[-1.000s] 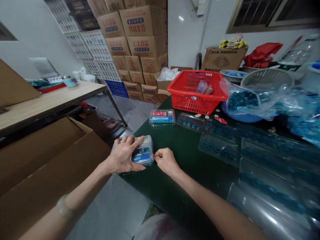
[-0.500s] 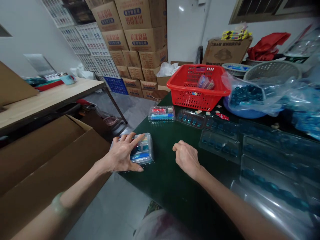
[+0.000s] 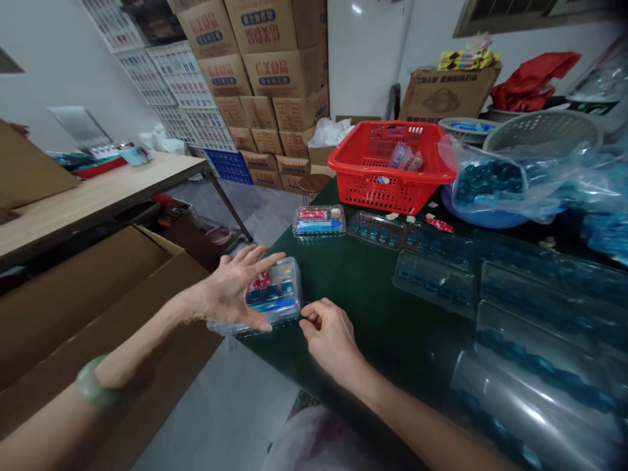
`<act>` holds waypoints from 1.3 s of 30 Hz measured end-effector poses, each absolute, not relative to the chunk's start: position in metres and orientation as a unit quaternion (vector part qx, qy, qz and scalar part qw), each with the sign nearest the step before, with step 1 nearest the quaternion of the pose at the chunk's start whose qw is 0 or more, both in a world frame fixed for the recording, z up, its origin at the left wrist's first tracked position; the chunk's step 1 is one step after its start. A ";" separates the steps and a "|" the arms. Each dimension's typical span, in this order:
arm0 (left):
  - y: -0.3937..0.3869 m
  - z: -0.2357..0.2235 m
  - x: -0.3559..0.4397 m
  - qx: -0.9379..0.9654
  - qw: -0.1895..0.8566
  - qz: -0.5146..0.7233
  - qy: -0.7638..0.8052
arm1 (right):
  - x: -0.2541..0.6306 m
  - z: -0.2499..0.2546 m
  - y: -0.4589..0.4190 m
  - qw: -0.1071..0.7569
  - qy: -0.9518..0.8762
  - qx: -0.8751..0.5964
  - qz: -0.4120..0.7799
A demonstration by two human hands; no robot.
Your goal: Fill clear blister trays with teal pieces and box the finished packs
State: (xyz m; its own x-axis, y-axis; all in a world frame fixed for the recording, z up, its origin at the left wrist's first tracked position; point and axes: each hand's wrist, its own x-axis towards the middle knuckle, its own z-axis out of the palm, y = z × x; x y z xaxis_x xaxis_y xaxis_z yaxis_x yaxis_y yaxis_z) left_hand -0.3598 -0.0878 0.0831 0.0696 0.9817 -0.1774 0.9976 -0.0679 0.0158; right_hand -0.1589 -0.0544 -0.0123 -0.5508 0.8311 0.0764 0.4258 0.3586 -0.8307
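Observation:
My left hand (image 3: 230, 288) is open, fingers spread over the left part of a clear plastic box (image 3: 287, 288) at the table's left edge. Blue sticks, teal pieces and a red-and-white packet show through its lid. Close against the box's right front corner is my right hand (image 3: 331, 337), thumb and fingers pinched together. Whether anything is between those fingertips I cannot make out. Beyond the box lies a second clear box (image 3: 318, 221) with similar contents.
A red basket (image 3: 392, 180) holding small packets stands at the back of the green table (image 3: 363, 294). Clear trays with teal pieces (image 3: 434, 278) cover the right side. A blue basin (image 3: 483, 214) holds a bag of teal pieces. An open carton (image 3: 98, 307) is at lower left.
My right hand has come left and toward me, from bare table to the box's corner, its fist loosening into a pinch. My left hand has shifted slightly left, uncovering more of the lid.

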 end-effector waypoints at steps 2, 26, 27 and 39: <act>-0.095 0.072 -0.358 0.737 0.059 -0.077 0.669 | -0.166 -0.015 -0.057 0.248 -0.776 -0.430 0.390; -0.094 0.056 -0.352 0.722 -0.004 -0.051 0.690 | -0.179 -0.023 -0.052 0.355 -0.733 -0.460 0.353; -0.094 0.055 -0.352 0.723 -0.005 -0.050 0.689 | -0.175 -0.023 -0.047 0.350 -0.737 -0.470 0.338; -0.088 0.074 -0.362 0.737 0.005 -0.029 0.675 | -0.131 -0.019 -0.010 0.238 -0.795 -0.510 0.225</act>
